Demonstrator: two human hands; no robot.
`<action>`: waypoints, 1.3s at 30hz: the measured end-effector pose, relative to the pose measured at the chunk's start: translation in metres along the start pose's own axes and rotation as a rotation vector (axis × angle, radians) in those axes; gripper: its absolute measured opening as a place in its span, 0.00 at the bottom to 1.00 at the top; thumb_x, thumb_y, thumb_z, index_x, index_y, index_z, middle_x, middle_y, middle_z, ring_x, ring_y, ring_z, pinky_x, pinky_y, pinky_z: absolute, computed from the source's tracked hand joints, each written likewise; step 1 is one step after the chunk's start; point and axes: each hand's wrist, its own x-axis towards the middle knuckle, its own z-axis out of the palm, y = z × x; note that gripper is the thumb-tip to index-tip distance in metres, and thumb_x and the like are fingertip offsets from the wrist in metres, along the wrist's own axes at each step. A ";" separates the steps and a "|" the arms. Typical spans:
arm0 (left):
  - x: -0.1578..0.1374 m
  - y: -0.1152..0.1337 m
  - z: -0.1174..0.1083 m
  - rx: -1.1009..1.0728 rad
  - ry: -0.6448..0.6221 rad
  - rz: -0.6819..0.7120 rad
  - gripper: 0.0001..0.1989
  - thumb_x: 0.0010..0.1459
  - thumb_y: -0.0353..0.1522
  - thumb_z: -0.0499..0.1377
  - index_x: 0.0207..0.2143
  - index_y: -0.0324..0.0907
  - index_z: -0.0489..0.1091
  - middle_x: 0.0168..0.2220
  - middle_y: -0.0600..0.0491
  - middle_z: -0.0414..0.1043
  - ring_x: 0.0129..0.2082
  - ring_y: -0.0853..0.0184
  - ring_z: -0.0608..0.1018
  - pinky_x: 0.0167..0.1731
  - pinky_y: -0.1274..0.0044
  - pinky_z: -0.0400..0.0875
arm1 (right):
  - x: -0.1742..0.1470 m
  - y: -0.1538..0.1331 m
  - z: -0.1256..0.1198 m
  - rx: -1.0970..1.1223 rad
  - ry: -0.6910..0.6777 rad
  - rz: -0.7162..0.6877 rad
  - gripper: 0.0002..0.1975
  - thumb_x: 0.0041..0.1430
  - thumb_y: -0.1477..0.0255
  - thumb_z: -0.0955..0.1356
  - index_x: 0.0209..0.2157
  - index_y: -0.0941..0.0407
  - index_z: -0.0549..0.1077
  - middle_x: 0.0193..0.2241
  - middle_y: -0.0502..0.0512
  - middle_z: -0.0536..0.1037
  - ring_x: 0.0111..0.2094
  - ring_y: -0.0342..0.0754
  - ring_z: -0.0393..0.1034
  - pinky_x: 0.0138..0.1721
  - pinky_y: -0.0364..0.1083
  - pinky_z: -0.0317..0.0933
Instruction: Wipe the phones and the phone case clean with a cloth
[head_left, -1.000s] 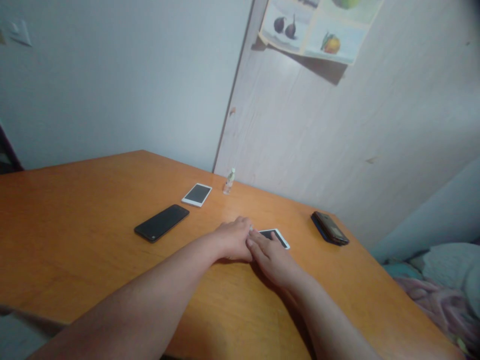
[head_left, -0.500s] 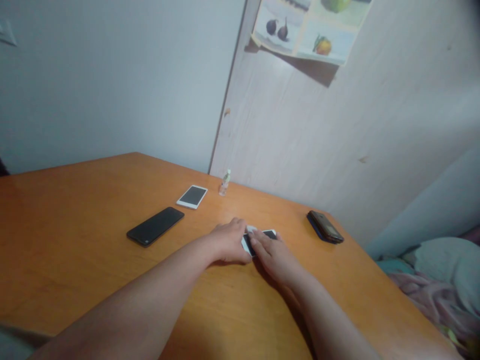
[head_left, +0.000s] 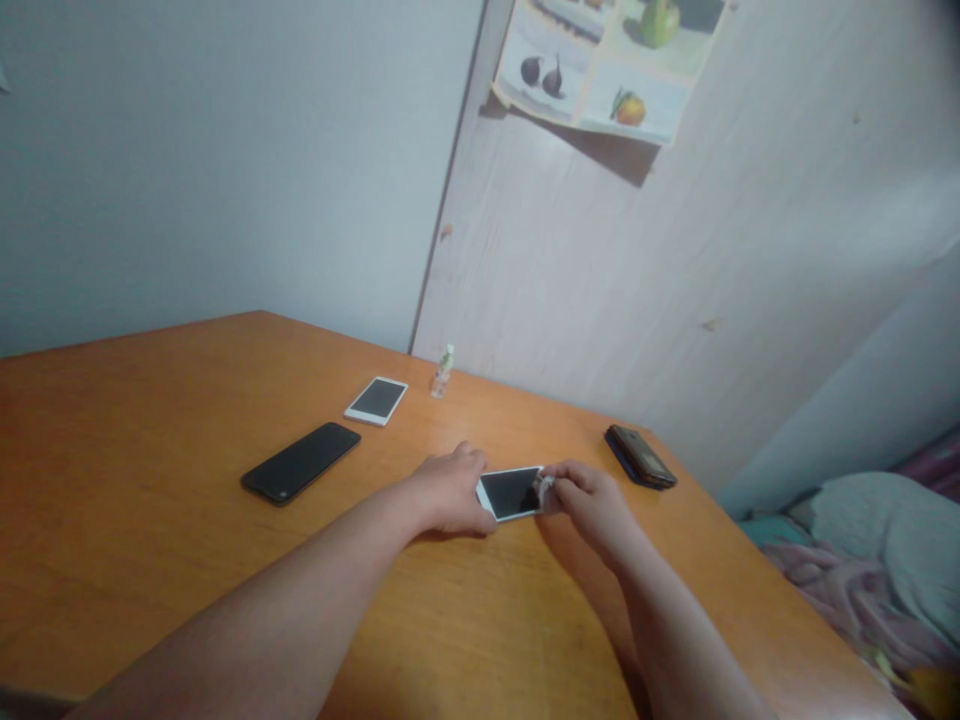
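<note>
A white-framed smartphone [head_left: 510,493] with a dark screen lies sideways low over the table in front of me. My left hand [head_left: 453,490] grips its left end, thumb at the near edge and fingers at the far one. At its right end, my right hand [head_left: 583,492] pinches a small crumpled white wipe [head_left: 547,492] against the screen's edge. Whether the wipe is paper or cloth I cannot tell. Part of the phone's left end is hidden by my left hand.
On the orange wooden table [head_left: 450,620], a black smartphone [head_left: 301,463] and another white smartphone [head_left: 376,400] lie to the left. A small clear bottle [head_left: 442,372] stands near the wall. Stacked dark phones [head_left: 640,457] lie at the right edge, with bedding [head_left: 862,560] beyond.
My right hand has slid right with the white wipe, from the middle of the screen to its right end, uncovering most of the screen. My left hand keeps its grip. The view has shifted slightly.
</note>
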 end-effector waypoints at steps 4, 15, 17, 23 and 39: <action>-0.001 0.000 0.000 -0.001 -0.007 0.000 0.30 0.40 0.49 0.62 0.46 0.47 0.68 0.47 0.48 0.67 0.41 0.55 0.77 0.38 0.69 0.73 | 0.008 0.009 0.003 0.201 0.116 0.101 0.09 0.51 0.68 0.64 0.34 0.55 0.70 0.23 0.49 0.75 0.25 0.47 0.69 0.28 0.44 0.60; -0.004 0.003 -0.003 -0.002 -0.001 -0.025 0.30 0.40 0.48 0.63 0.46 0.47 0.69 0.47 0.47 0.68 0.40 0.54 0.78 0.37 0.68 0.74 | -0.003 -0.012 0.027 -0.381 -0.051 -0.236 0.13 0.63 0.70 0.62 0.39 0.55 0.79 0.40 0.57 0.78 0.43 0.48 0.72 0.46 0.44 0.62; -0.004 0.004 -0.004 -0.001 -0.007 -0.024 0.28 0.40 0.48 0.63 0.44 0.47 0.70 0.46 0.47 0.69 0.40 0.54 0.78 0.36 0.69 0.74 | -0.006 -0.015 0.027 -0.405 -0.109 -0.304 0.14 0.65 0.68 0.62 0.42 0.53 0.79 0.42 0.56 0.79 0.45 0.49 0.71 0.49 0.45 0.62; -0.004 0.005 -0.004 -0.010 -0.003 -0.002 0.29 0.40 0.49 0.63 0.45 0.47 0.70 0.48 0.47 0.69 0.41 0.54 0.78 0.39 0.68 0.74 | 0.004 0.003 0.015 -0.624 -0.022 -0.085 0.21 0.69 0.65 0.57 0.50 0.56 0.77 0.56 0.60 0.74 0.60 0.56 0.64 0.60 0.53 0.55; -0.004 0.006 -0.004 -0.036 0.018 0.007 0.40 0.39 0.48 0.65 0.54 0.44 0.60 0.55 0.44 0.67 0.53 0.50 0.74 0.47 0.67 0.72 | -0.004 -0.008 0.025 -0.617 -0.182 0.015 0.29 0.71 0.53 0.49 0.66 0.47 0.60 0.68 0.51 0.57 0.71 0.64 0.33 0.61 0.77 0.26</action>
